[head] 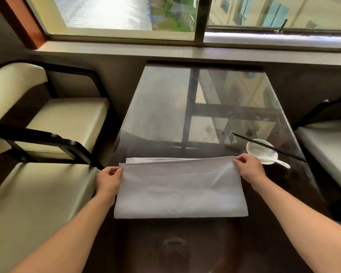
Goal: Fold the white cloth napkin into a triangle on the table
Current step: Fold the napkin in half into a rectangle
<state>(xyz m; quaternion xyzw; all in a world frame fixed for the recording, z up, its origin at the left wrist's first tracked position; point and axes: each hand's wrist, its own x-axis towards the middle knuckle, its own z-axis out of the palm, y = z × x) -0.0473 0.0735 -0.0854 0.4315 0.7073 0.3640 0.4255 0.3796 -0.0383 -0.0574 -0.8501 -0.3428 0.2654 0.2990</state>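
Restaurant dining room, by the look. Glass-topped table (pixel 165 107) set against a window (pixel 110 14); cream padded chairs (pixel 67 119) in black frames alongside; white bowl (pixel 261 150) with spoon (pixel 282 163), black chopsticks (pixel 268 147) laid across.

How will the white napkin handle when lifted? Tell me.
Probably floppy: the napkin creases between the left hand and right hand pinching its corners. Likely light, since a pinch alone holds its edge. May slide on the glossy table.
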